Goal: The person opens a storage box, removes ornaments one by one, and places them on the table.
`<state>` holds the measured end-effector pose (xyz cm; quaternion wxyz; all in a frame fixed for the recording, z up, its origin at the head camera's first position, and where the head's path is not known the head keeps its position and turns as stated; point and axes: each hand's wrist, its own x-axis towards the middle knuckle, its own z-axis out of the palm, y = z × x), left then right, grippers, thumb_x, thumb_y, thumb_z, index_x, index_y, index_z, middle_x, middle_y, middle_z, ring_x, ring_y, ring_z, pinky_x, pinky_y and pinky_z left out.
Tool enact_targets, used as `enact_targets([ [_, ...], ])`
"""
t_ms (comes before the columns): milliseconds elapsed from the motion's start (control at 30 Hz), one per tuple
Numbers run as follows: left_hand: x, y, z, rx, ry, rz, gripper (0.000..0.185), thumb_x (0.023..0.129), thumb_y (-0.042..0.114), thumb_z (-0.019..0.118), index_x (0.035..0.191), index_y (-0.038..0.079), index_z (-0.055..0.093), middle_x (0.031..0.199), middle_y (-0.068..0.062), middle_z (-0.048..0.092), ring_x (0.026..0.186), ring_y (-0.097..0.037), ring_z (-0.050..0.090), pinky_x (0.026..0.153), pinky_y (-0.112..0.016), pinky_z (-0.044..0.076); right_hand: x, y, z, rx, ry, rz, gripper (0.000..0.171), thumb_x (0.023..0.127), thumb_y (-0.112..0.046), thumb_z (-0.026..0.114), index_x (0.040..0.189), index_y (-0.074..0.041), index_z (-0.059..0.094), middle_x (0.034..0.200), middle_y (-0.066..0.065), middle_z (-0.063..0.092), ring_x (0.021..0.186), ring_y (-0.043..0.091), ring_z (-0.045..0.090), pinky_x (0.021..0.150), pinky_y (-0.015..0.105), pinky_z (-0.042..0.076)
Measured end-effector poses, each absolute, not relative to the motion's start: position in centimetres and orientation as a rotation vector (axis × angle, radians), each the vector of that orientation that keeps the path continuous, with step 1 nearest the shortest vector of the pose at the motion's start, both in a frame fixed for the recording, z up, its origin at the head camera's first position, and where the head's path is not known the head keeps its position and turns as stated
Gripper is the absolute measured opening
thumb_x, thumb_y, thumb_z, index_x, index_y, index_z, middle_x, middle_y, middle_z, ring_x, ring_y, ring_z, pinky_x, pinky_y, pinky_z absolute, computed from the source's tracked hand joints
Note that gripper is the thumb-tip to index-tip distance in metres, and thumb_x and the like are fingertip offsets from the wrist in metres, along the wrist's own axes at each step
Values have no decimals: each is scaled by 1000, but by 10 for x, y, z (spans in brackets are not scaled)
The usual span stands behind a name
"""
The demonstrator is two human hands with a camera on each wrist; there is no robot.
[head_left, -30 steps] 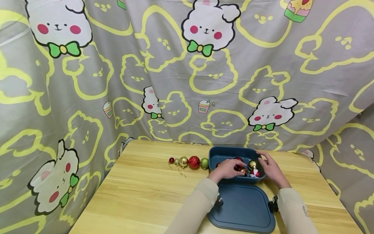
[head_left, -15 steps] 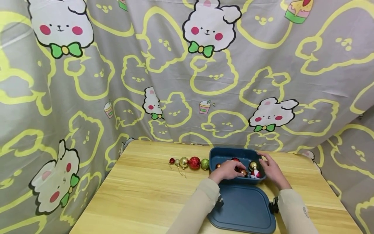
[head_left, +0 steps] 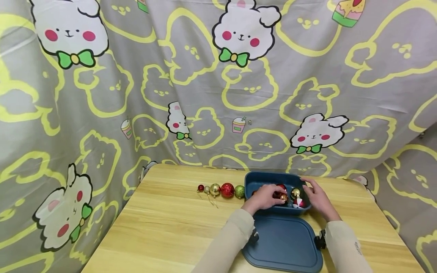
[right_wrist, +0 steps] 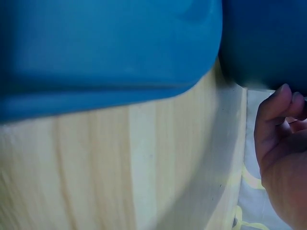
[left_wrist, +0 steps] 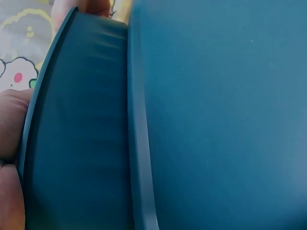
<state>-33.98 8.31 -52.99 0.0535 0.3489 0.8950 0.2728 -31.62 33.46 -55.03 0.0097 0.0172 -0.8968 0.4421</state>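
Observation:
A dark blue box (head_left: 254, 181) stands at the back of the table with several Christmas baubles inside. My left hand (head_left: 264, 197) reaches in over its front rim, thumb and fingers about a shiny copper bauble (head_left: 284, 198). A red bauble (head_left: 281, 187) lies behind it, partly hidden by the fingers. To the right lie a gold bauble (head_left: 295, 193) and a red-and-white one (head_left: 299, 203). My right hand (head_left: 318, 197) grips the box's right end; in the right wrist view its thumb (right_wrist: 278, 103) is at the outer wall.
The blue lid (head_left: 283, 242) lies flat in front of the box, under both forearms. Left of the box, baubles run in a row: green (head_left: 239, 191), large red (head_left: 227, 190), gold (head_left: 215, 189), then smaller ones. A patterned curtain (head_left: 205, 94) hangs behind the table.
My left hand has shifted slightly inside the box, and the copper bauble has moved a little away from the front wall. The right hand has stayed at the box's end.

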Motion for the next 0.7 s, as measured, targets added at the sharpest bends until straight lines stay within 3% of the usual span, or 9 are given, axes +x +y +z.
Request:
enact_targets([
  [267, -337, 80, -527, 1024, 2671, 952, 38, 99, 38, 71, 135, 26, 70, 128, 8, 67, 110, -6, 62, 95, -21, 51, -317, 335, -551, 47, -2780, 1425, 54, 115, -37, 32, 160, -9, 33, 151, 38, 41, 120, 45, 53, 63, 33, 45],
  [533, -337, 82, -528, 1016, 2617, 1117, 38, 99, 36, 71, 135, 25, 69, 127, 6, 67, 105, -6, 66, 89, -16, 53, -316, 338, -550, 12, -2803, 1376, 52, 115, -35, 31, 159, -8, 34, 150, 39, 42, 127, 48, 53, 77, 32, 47],
  [700, -338, 78, -528, 1016, 2594, 1236, 39, 98, 33, 73, 135, 22, 70, 122, 6, 68, 101, -4, 66, 87, -16, 54, -315, 334, -548, 3, -2799, 1383, 51, 115, -34, 35, 159, -9, 35, 140, 39, 53, 114, 40, 60, 72, 31, 50],
])
